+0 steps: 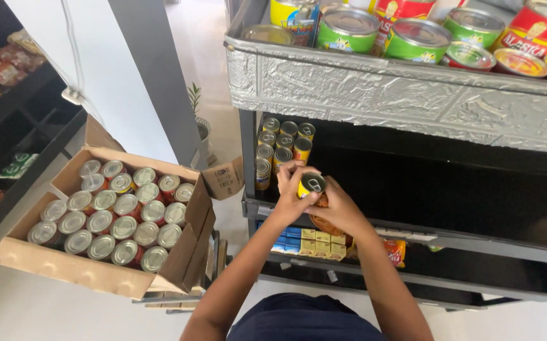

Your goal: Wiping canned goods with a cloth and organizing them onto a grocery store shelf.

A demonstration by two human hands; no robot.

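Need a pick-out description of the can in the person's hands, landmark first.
Find the dark middle shelf of the metal rack, under the silver embossed tray. At its front left, beside stacked small cans, both hands meet. The yellow-sided can sits between the left hand and right hand: the only one lifted and gripped.

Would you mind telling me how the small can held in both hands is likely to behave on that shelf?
The can looks rigid metal, probably dense. Round-sided, it could roll if tipped on the shelf. Its glossy surface may be slick.
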